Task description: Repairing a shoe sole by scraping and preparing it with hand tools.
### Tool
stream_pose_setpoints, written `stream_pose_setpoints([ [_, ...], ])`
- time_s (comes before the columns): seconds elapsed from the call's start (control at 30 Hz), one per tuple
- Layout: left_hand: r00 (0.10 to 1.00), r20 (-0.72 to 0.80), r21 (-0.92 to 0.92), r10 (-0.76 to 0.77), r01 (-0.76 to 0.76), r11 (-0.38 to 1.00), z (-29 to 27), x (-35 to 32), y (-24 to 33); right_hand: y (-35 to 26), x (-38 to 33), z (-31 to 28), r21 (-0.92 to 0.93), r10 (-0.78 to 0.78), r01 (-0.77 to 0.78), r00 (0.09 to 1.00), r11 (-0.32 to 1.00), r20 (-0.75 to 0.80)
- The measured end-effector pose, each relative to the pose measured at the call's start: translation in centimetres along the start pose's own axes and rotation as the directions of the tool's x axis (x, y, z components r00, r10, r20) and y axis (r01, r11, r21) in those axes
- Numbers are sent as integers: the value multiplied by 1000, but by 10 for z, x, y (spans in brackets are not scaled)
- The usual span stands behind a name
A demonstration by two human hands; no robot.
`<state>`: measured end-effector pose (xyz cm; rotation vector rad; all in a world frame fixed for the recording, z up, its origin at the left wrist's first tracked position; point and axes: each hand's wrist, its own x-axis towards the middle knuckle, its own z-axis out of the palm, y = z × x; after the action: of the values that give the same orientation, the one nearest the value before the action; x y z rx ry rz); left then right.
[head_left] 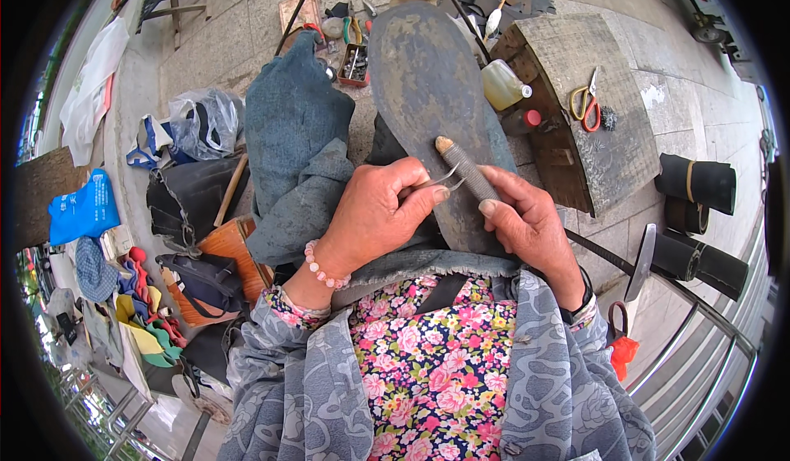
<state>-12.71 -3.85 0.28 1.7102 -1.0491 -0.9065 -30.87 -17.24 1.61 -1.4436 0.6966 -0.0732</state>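
Note:
My left hand is closed in a pinch on a grey cord, and a short loop of it shows between thumb and forefinger. Across from it, my right hand grips the lower end of a stick wound with grey cord; its bare, tan tip points up and away from me. Both hands are above a long dark board with a rounded far end, worn in patches, which lies over my lap. A blue-grey cloth covers my knee on the left.
On the right, scissors lie on a wooden box, with a yellowish bottle and a red-capped jar beside it. A small metal hammer-like head stands near black rolls. Bags and an orange-brown wooden box crowd the left.

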Motion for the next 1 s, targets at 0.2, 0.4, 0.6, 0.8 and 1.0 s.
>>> stream_pose_setpoints([
  [0.2,1000,-14,36,-16,16,999,2,1,2,9,0,3,-79,-78,74,996,994,-41],
  [0.4,998,-52,42,-25,27,999,6,0,2,9,0,7,-176,-96,81,992,981,-79],
  [0.6,996,-88,26,-16,18,999,10,0,-2,8,0,10,-233,-141,115,985,966,-99],
  [0.8,994,-109,55,-10,17,998,11,3,1,8,0,9,-250,-149,118,983,961,-109],
  [1.0,990,-140,49,24,-18,999,15,5,-3,9,3,8,-267,-149,115,982,957,-111],
])
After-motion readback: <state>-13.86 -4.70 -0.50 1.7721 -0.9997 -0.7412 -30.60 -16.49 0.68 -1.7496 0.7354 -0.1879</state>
